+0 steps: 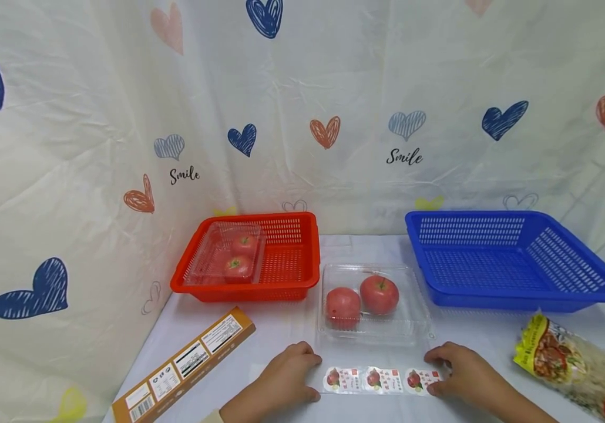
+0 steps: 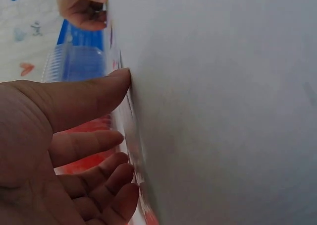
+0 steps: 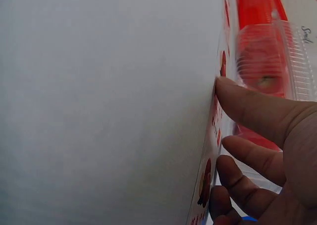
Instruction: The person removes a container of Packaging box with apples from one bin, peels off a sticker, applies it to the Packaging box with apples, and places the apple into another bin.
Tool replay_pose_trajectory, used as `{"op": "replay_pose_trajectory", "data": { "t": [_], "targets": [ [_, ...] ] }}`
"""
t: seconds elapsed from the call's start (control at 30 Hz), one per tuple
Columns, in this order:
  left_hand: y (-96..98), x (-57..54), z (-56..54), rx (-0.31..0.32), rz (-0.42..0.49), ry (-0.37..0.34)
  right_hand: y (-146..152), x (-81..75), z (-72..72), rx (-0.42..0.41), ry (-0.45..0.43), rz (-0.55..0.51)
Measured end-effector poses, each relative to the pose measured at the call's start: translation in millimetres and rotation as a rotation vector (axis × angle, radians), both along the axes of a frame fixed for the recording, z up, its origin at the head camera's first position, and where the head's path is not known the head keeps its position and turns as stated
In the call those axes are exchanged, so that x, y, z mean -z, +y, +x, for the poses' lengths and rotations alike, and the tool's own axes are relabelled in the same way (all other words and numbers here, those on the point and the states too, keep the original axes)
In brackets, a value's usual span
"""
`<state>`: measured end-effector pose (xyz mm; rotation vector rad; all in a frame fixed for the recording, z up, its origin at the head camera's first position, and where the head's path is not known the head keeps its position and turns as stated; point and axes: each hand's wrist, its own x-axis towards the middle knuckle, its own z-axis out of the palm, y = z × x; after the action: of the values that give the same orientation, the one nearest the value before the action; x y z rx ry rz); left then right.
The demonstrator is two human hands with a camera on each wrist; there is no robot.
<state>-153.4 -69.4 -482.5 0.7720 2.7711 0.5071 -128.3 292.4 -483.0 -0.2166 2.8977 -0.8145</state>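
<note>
Touching a strip of stickers (image 1: pixel 370 380) on the counter (image 1: pixel 276 323) near both ends with left hand (image 1: pixel 288 377) and right hand (image 1: pixel 463 376), with thumbs parted from fingers. Facing a clear box (image 1: pixel 410 317) of apples (image 1: pixel 379 295), then a red basket (image 1: pixel 249 295) leftward and a blue basket (image 1: pixel 514 301) rightward

L hand (image 1: pixel 291 375) & R hand (image 1: pixel 462 376) well apart, backs up

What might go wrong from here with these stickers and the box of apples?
The left hand and right hand are at opposite ends of the sticker strip, so an uneven pull could crease it. The clear box leaves room around its two apples; they may roll and bruise if it tilts. The box sits just beyond the hands, so reaching forward might bump it.
</note>
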Motion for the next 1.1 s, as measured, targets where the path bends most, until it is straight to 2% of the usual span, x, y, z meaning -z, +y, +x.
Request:
{"op": "replay_pose_trajectory", "data": {
  "t": [0.13,0.23,0.3,0.5,0.6,0.7,0.87,0.97,1.1],
  "targets": [
    [1.6,-1.4,1.3,0.015,-0.005,-0.008,-1,0.5,1.6,-0.031,0.002,0.024],
    [2.8,-1.3,-0.9,0.011,-0.004,-0.054,0,0.3,1.7,-0.047,-0.016,0.031],
    [3.1,-0.8,-2.3,0.023,-0.01,-0.056,1,0.6,2.8,-0.073,-0.012,0.031],
    [2.5,-0.1,-0.6,0.061,0.009,0.026,0,0.8,7.5,-0.196,0.01,0.015],
    [3.7,-1.5,1.0,0.045,0.032,0.023,-6,-0.6,9.0,-0.2,-0.013,0.03],
    [5.9,-3.4,1.9,0.015,0.023,-0.028,-13,-1.7,10.2,-0.194,-0.024,0.058],
    [8.4,-5.2,-0.6,-0.014,0.012,-0.116,-16,-3.7,11.1,-0.222,0.007,0.09],
    [8.6,-5.1,-2.5,-0.009,0.047,-0.179,-17,-5.3,11.4,-0.236,0.011,0.083],
    [8.5,-5.4,-6.3,0.036,0.128,-0.25,-19,-7.7,11.6,-0.252,0.029,0.075]
  ]
}}
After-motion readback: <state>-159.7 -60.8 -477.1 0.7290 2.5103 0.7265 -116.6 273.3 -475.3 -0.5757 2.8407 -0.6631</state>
